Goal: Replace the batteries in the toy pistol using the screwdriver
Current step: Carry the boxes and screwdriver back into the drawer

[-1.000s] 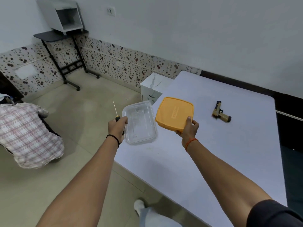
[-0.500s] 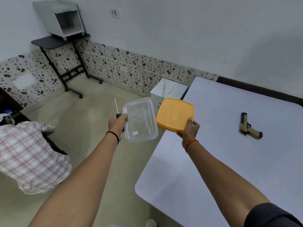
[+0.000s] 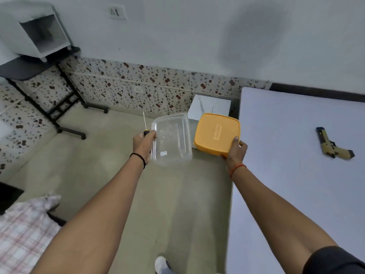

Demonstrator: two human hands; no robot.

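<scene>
Barely started imo. Left hand grips screwdriver + clear container, right hand holds orange lid. Toy pistol lies untouched on tabletop, no batteries visible.

The screwdriver shows only its thin shaft and the top of its handle; the rest is covered by the left hand. The table runs off the right and bottom edges. The pistol is too small to make out a battery cover or screws. The embossed mark on the orange lid is unreadable. A person in a checked shirt is cut by the left edge. A white shoe is cut at the bottom
</scene>
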